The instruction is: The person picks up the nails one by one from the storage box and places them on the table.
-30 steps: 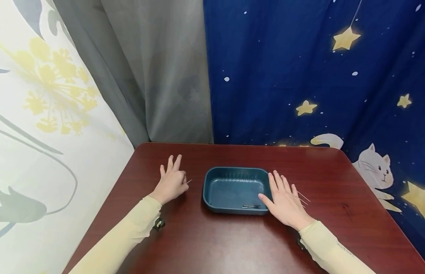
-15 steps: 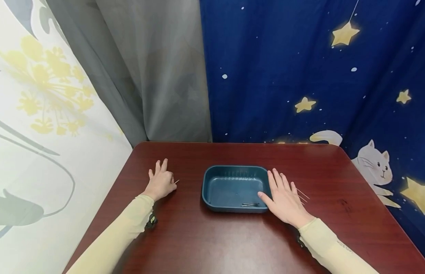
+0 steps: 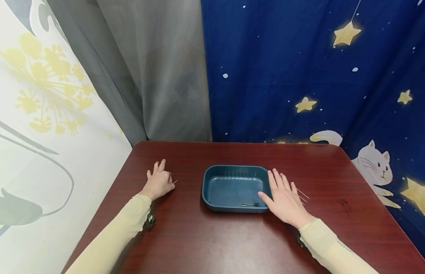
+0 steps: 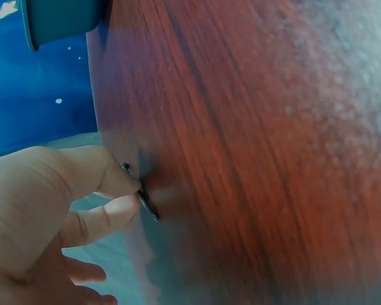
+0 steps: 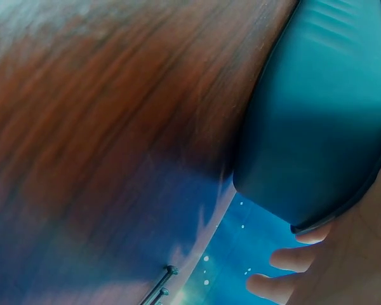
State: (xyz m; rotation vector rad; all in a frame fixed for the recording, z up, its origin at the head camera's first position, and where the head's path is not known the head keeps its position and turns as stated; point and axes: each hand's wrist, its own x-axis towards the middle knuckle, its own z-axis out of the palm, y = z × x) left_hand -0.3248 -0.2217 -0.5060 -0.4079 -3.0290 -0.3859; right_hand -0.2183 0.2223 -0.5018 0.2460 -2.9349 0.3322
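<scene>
At the left of the table, my left hand (image 3: 157,185) pinches a thin metal nail (image 4: 148,206) between thumb and index finger, close over the wood. Its other fingers spread away from the nail. A dark teal plastic tray (image 3: 233,209) stands mid-table with a few nails (image 3: 250,204) at its front right inside. My right hand (image 3: 286,199) rests against the tray's right end, fingers straight and thumb over the rim. Beyond that hand lie several more nails (image 3: 303,194), partly hidden by it; the right wrist view shows their flat heads.
The dark red wooden table (image 3: 212,243) has rounded far corners. Behind it hang a grey curtain (image 3: 174,76) and a blue star-patterned curtain (image 3: 267,76). A white patterned wall hanging (image 3: 61,171) runs along the left side.
My left hand has moved left, away from the tray, with the nail pinched throughout, and has nearly stopped. The right hand and tray stay in place.
</scene>
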